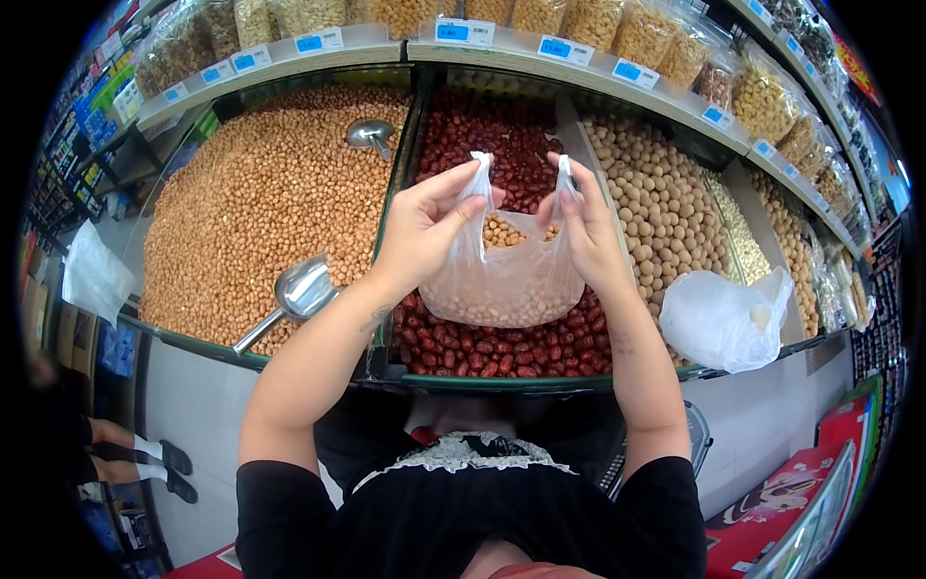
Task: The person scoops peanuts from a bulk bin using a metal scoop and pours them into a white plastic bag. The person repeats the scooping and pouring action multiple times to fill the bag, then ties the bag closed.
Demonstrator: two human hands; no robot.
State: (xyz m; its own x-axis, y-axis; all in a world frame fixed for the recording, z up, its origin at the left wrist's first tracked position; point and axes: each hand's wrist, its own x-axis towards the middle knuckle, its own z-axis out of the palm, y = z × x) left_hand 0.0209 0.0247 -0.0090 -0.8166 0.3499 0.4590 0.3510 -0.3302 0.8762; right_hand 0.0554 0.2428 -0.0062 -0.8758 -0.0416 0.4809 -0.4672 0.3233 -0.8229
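A translucent white plastic bag (499,297) with several light-brown, nut-like kernels (504,231) in it hangs between my hands. My left hand (432,224) pinches its left handle, and my right hand (584,231) grips the right one, so the mouth stands partly spread. Below the bag is a bin of dried red dates (499,354). To the left, brown nut-like kernels (253,195) are heaped in a wide bin. One metal scoop (302,289) lies at its front beside my left forearm, while a second metal scoop (370,134) rests farther back.
Dried longans (662,195) fill the bin at right. A knotted white plastic bag (723,318) sits on its front edge. Another plastic bag (95,271) hangs at far left. A shelf (506,58) of packaged dry goods runs behind. A person's legs (130,449) show at lower left.
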